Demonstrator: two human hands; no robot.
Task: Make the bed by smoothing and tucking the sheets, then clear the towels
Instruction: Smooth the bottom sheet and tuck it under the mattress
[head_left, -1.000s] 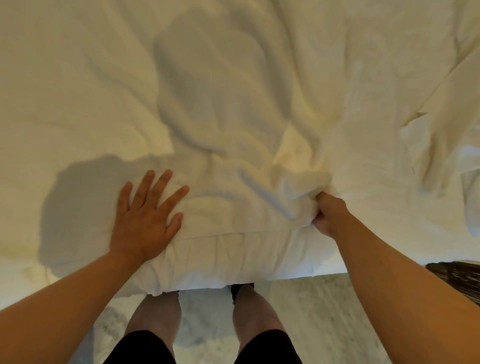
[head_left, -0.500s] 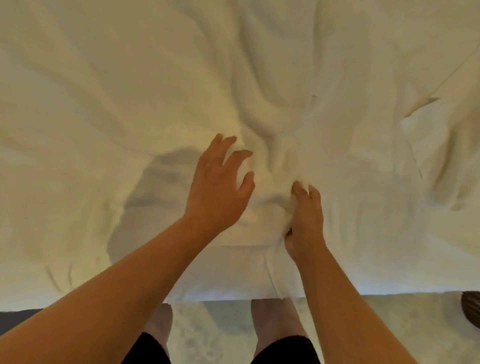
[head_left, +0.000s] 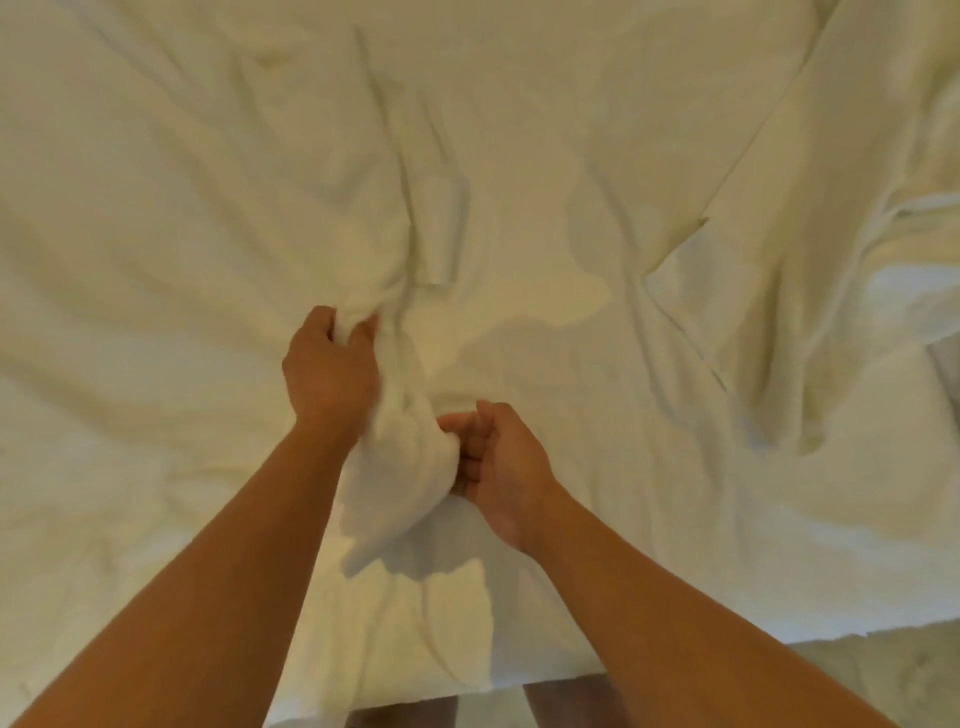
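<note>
A rumpled white sheet (head_left: 208, 208) covers nearly the whole view, creased in long folds that run away from the two hands. Beyond the grip and off to the right, a second layer of white bedding (head_left: 810, 171) lies over it with a straight diagonal edge and one loose corner. The bed's near edge (head_left: 675, 660) runs below the forearms, with pale floor (head_left: 893, 670) showing past it at lower right. The left hand (head_left: 330, 374) is clenched on a gathered ridge of the sheet, fingers curled over the bunched cloth. Just right of and nearer than it, the right hand (head_left: 496, 457) grasps the lower end of the same raised bundle, fingertips buried in the fabric. The bundle hangs between the wrists and hides the sheet beneath. Legs are cut off at the bottom edge; whether any towels are present cannot be made out.
</note>
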